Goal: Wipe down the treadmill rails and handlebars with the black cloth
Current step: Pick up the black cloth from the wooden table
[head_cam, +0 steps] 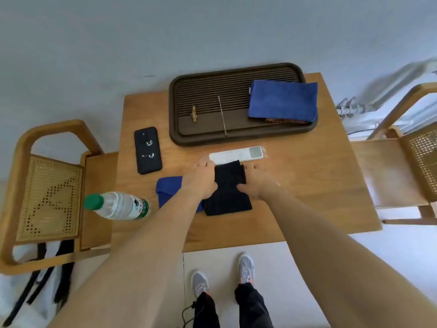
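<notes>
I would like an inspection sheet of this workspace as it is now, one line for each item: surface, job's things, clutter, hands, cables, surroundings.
Surface: wooden table.
Job's things: black cloth lies on the table between both hands; treadmill not in view.
Clutter: blue cloth, phone, water bottle, white remote, dark tray bearing a second blue cloth.
Hands: left hand and right hand grip the black cloth's sides.
Cables: thin black cord beside a trouser leg.
Surroundings: left cane chair, right cane chair, black straps on the floor.

Pale grey wall (212,31), light wooden table (307,197), cane-backed wooden chairs (47,197) at both ends, pale tiled floor (217,259)
</notes>
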Demonstrator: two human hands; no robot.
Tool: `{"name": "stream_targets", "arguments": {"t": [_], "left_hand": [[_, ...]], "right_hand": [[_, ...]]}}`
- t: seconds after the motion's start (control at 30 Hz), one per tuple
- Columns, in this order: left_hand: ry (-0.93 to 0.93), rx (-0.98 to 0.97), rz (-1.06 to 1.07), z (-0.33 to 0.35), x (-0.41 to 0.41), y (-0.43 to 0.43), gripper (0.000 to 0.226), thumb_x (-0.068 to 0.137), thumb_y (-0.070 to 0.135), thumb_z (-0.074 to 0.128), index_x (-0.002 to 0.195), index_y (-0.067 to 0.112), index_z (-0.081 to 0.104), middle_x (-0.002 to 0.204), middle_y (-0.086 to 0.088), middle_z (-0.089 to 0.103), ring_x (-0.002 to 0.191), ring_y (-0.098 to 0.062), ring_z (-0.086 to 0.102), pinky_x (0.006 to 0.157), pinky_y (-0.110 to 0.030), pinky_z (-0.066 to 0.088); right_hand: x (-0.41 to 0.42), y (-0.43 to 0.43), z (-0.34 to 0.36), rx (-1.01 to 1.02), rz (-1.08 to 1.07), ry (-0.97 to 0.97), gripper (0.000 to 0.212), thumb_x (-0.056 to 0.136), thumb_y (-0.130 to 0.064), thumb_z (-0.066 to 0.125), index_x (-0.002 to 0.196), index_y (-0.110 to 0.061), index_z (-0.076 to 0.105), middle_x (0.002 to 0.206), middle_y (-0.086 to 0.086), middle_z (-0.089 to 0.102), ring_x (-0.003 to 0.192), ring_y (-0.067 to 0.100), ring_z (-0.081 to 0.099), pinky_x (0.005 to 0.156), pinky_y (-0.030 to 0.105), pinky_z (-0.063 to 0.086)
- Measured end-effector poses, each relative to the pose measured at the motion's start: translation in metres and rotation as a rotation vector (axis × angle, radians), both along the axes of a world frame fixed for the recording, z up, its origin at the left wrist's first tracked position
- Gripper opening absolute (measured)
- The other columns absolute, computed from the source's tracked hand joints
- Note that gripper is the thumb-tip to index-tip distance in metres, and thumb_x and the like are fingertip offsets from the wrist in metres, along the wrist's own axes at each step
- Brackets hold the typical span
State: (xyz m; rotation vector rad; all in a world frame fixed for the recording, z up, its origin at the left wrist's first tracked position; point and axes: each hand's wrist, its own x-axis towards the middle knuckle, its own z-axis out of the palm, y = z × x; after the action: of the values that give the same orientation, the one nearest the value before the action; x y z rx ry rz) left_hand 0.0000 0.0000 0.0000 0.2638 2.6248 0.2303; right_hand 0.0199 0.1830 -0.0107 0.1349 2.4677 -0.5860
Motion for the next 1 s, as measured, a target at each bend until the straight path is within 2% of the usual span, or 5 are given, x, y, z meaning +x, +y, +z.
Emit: {"name": "stream_targets", "arguments": {"t": [0.13,0.3,0.6,0.7,1.0], "left_hand": [[0.087,0.000,0.090,-0.029,0.001,0.008,0.046,0.092,0.026,0.067,0.133,0.017,0.049,0.141,-0.003,0.046,0.122,-0.024,0.049,0.083,-0.038,0.053],[0.161,0.048,0.143,-0.024,0.004,0.008,0.017,0.091,0.023,0.067,0.105,0.025,0.059,0.115,0.003,0.057,0.093,-0.018,0.057,0.067,-0.035,0.050],[0.197,0.223,0.012,0.074,0.030,0.025,0.025,0.079,0.037,0.080,0.076,0.030,0.056,0.083,0.014,0.054,0.083,-0.012,0.052,0.060,-0.028,0.043],[0.252,0.248,-0.073,0.108,0.041,0.032,0.025,0.078,0.044,0.077,0.076,0.031,0.057,0.077,0.014,0.056,0.078,-0.010,0.053,0.062,-0.031,0.048],[0.189,0.338,-0.376,0.152,0.046,0.048,0.021,0.096,0.039,0.059,0.108,0.032,0.075,0.101,0.008,0.069,0.094,-0.015,0.062,0.079,-0.036,0.052]], "right_hand": [[0.007,-0.007,-0.030,-0.104,-0.147,0.057,0.058,0.092,-0.035,0.063,0.141,-0.017,0.041,0.136,0.005,0.048,0.112,0.026,0.058,0.088,0.046,0.054],[0.015,-0.007,-0.034,-0.196,-0.270,0.106,0.013,0.091,-0.021,0.063,0.102,-0.022,0.055,0.097,-0.003,0.061,0.092,0.022,0.061,0.070,0.032,0.046],[0.069,0.013,0.047,-0.572,-0.591,0.059,0.005,0.085,-0.014,0.062,0.083,-0.015,0.057,0.078,0.002,0.062,0.076,0.020,0.061,0.063,0.031,0.050],[0.091,0.025,0.077,-0.737,-0.625,0.083,0.024,0.085,-0.007,0.060,0.106,-0.015,0.068,0.097,0.004,0.072,0.093,0.017,0.069,0.078,0.032,0.059],[0.145,0.030,0.156,-0.872,-0.786,0.285,0.015,0.091,-0.004,0.046,0.082,-0.002,0.058,0.074,0.005,0.056,0.069,0.013,0.054,0.065,0.029,0.045]]}}
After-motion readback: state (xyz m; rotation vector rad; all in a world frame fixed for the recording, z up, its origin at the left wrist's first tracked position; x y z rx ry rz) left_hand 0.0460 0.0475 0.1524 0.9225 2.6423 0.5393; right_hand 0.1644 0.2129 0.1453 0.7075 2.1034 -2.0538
